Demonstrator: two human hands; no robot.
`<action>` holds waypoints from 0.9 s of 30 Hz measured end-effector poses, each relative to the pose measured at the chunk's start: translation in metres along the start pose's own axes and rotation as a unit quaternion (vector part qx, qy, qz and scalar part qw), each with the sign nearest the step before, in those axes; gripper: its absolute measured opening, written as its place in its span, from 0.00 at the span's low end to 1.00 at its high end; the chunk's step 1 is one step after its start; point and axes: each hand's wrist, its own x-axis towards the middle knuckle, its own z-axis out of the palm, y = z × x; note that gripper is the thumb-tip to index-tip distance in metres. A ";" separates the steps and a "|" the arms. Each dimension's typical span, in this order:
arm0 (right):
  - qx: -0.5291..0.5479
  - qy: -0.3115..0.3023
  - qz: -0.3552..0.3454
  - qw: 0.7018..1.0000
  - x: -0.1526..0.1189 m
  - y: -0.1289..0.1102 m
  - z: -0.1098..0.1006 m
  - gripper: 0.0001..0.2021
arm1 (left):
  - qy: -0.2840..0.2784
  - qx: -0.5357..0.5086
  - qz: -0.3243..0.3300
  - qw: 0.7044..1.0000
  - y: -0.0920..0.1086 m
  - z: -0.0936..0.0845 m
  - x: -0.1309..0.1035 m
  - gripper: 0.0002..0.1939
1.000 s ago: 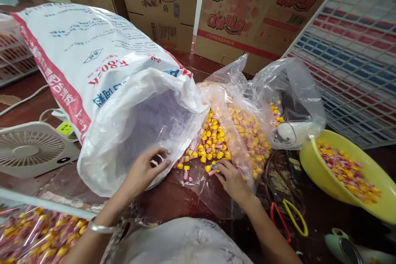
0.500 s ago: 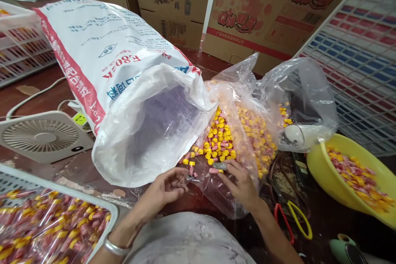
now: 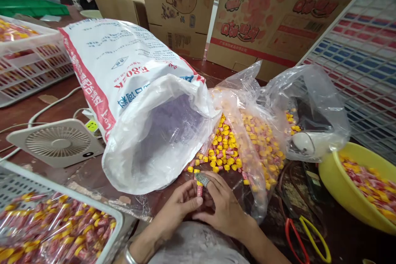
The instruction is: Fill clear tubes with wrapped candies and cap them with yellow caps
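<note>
A small pink-and-white patterned tube with a yellow cap (image 3: 199,190) stands roughly upright between my two hands. My left hand (image 3: 177,208) closes on it from the left, thumb against its lower end. From the right, my right hand (image 3: 224,206) pinches its upper part; one finger wears a grey finger cover (image 3: 202,179). Just beyond my fingers, a pile of similar yellow-capped tubes (image 3: 225,148) spills from a clear plastic bag (image 3: 262,132). A large white sack (image 3: 139,148) lies to the left, its mouth facing me, with a pale lining inside.
Wrapped pieces fill a white basket (image 3: 116,218) at front left; a small fan (image 3: 66,144) sits behind it. On the right are a yellow bowl (image 3: 332,181) of pieces and red-and-yellow-handled scissors (image 3: 315,235). Cardboard boxes (image 3: 250,45) and a wire rack (image 3: 365,74) stand behind.
My right hand has moved left and nearer to me, meeting my left hand at one tube. Earlier the hands were apart, the right holding a tube. The view has shifted slightly.
</note>
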 end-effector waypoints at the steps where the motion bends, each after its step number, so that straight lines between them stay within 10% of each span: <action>1: -0.015 0.018 0.001 1.000 -0.002 0.000 0.005 0.31 | 0.000 -0.006 -0.001 1.000 -0.001 0.001 0.001 0.12; 6: -0.036 0.004 0.002 0.999 -0.001 0.007 0.009 0.38 | -0.002 0.170 -0.015 0.985 0.013 0.000 0.018 0.14; 9: -0.038 -0.018 0.063 0.997 0.000 0.022 -0.003 0.47 | 0.138 0.513 0.031 0.847 0.045 -0.013 0.035 0.13; 11: -0.047 0.019 0.124 0.991 0.000 0.034 -0.010 0.35 | 0.248 0.634 0.053 0.731 0.070 -0.027 0.048 0.12; 14: -0.085 0.019 0.172 0.981 0.003 0.044 -0.009 0.05 | 0.338 0.677 0.046 0.653 0.099 -0.051 0.070 0.16; 16: -0.116 -0.034 0.176 0.977 0.010 0.042 0.000 0.08 | 0.356 0.696 0.033 0.623 0.105 -0.063 0.083 0.15; 20: -0.152 -0.096 0.180 0.967 0.027 0.029 0.031 0.07 | 0.323 0.710 0.030 0.625 0.098 -0.073 0.089 0.13; 27: 0.044 -0.024 0.182 0.982 0.024 0.037 0.047 0.05 | 0.186 0.647 0.076 0.736 0.071 -0.066 0.034 0.16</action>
